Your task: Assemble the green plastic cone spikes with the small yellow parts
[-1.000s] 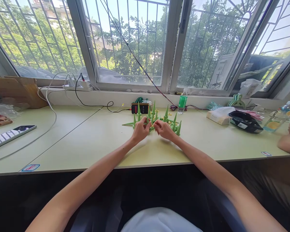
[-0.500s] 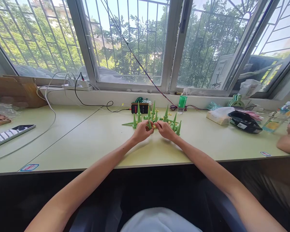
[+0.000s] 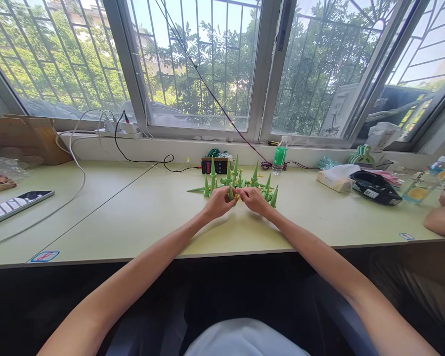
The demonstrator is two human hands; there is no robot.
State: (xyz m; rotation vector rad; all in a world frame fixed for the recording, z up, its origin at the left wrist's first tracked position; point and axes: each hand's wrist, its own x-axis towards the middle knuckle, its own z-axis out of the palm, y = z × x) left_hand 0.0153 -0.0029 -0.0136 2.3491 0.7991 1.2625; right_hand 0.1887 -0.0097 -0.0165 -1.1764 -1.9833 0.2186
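Note:
Fingers curled, my left hand (image 3: 218, 201) grips a green cone-shaped spike (image 3: 231, 192) with a small yellow part (image 3: 238, 196) at its base. My right hand (image 3: 253, 199) meets it fingertip to fingertip, pinched at the yellow part; exactly what lies between its fingers is hidden. Behind and around both hands, several more green pointed spikes (image 3: 213, 170) stand upright on the table, and one green spike (image 3: 196, 190) lies on its side at the left. Small yellow fittings show among them.
Behind the spikes are a black device with a lit display (image 3: 219, 166) and a green-labelled bottle (image 3: 280, 156). A tissue box (image 3: 335, 179) and black pouch (image 3: 376, 186) sit at the right, near another person's arm (image 3: 443, 217). A phone (image 3: 18, 207) and white cable lie left.
The spike in my left hand has tilted slightly, and the yellow part at its base has shifted a little to the right. Both arms stay almost in place.

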